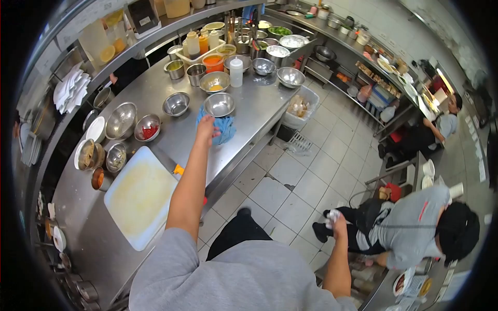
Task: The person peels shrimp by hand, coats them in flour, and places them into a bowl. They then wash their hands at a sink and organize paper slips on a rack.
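My left hand (pixel 206 130) is stretched out over the steel table, its fingers loosely apart and slightly curled. It overlaps a crumpled blue cloth (pixel 226 129) in this view, close to the near rim of a shiny steel mixing bowl (pixel 219 105). That bowl has nothing visible in it and sits at the cloth's far edge. Low on my other side, my right hand (pixel 339 226) is closed around a crumpled white cloth (pixel 332 218), held above the floor beside a co-worker.
A white cutting board (pixel 141 197) lies along the table's near side. Steel bowls, one with chopped red pieces (pixel 149 129), and squeeze bottles (pixel 236 72) stand around. A co-worker (pixel 410 223) bends at the right counter; another person (pixel 441 127) is farther back. A bin (pixel 302 106) stands past the table end.
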A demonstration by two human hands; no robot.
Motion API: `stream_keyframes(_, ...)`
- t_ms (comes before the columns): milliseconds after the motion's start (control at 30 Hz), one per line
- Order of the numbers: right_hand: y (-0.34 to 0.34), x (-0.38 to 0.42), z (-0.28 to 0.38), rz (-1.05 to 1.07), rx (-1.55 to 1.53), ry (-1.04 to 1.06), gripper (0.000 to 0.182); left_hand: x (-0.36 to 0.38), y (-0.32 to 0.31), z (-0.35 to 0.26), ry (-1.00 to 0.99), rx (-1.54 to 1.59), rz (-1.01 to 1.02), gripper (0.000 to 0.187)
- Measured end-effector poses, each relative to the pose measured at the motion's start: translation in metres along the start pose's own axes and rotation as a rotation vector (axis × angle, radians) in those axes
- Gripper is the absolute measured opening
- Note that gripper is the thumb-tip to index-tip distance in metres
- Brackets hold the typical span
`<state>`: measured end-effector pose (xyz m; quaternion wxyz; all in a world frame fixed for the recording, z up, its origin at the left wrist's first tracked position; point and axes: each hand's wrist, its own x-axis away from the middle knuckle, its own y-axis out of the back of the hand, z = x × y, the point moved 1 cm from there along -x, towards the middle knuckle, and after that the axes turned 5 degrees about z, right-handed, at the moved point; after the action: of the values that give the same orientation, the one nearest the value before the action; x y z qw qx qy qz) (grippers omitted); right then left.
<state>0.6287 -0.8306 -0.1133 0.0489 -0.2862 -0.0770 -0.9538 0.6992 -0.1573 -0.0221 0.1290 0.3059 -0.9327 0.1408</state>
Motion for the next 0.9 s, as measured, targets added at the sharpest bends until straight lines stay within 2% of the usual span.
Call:
stream_keyframes(100,-0.05,-0.065,0.098,0.163,-0.13,0.025,0.034,-0.049,-0.011,-0.021,-0.013,0.021,-0.174,0.062)
stream_keyframes(167,-0.084,-0.103,0.136,0.259,-0.087,0.104,0.035,-0.067,-0.02,-0.032,-0.036,-0.435,-0.523,0.067)
stream_keyframes(233,-0.103,-0.144,0.153,0.301,-0.025,0.106,0.036,-0.091,-0.006,-0.032,-0.013,-0.5,-0.549,0.065)
stream_keyframes(300,-0.112,-0.174,0.164,0.312,0.032,-0.025,0.035,-0.12,0.009,-0.017,0.013,-0.564,-0.572,0.063)
stream_keyframes(367,-0.106,-0.2,0.169,0.26,0.044,-0.034,0.033,-0.159,0.036,0.015,-0.191,-0.932,-0.526,0.053)
stream_keyframes(400,-0.095,-0.216,0.163,0.22,0.018,-0.038,0.031,-0.153,0.039,0.012,-0.174,-0.932,-0.564,0.053)
stream_keyframes(467,-0.066,-0.245,0.145,0.207,0.014,-0.049,0.027,-0.129,0.039,-0.014,-0.132,-0.664,-0.49,0.048)
stream_keyframes(533,-0.045,-0.257,0.142,0.228,-0.037,-0.201,0.025,-0.095,0.054,-0.059,-0.124,-0.583,-0.523,0.048)
stream_keyframes(567,-0.036,-0.266,0.142,0.25,-0.02,-0.204,0.025,-0.088,0.059,-0.072,-0.139,-0.508,-0.506,0.049)
stream_keyframes(600,-0.028,-0.272,0.142,0.221,0.044,-0.248,0.026,-0.106,0.096,-0.058,-0.3,-0.695,-0.585,0.049)
stream_keyframes(667,-0.024,-0.29,0.146,0.197,0.11,-0.297,0.026,-0.086,0.105,-0.109,-0.233,-0.604,-0.597,0.05)
stream_keyframes(767,-0.017,-0.324,0.152,0.165,0.208,-0.335,0.026,-0.118,0.156,-0.101,-0.252,-0.614,-0.639,0.052)
stream_keyframes(833,-0.02,-0.353,0.161,0.215,0.256,-0.332,0.025,-0.131,0.163,-0.105,-0.02,-0.632,-0.724,0.052)
stream_keyframes(867,-0.022,-0.367,0.161,0.276,0.334,-0.193,0.024,-0.169,0.215,-0.06,-0.025,-0.642,-0.691,0.052)
stream_keyframes(900,-0.022,-0.382,0.162,0.321,0.414,-0.053,0.023,-0.197,0.276,-0.011,-0.114,-1.499,-0.635,0.039)
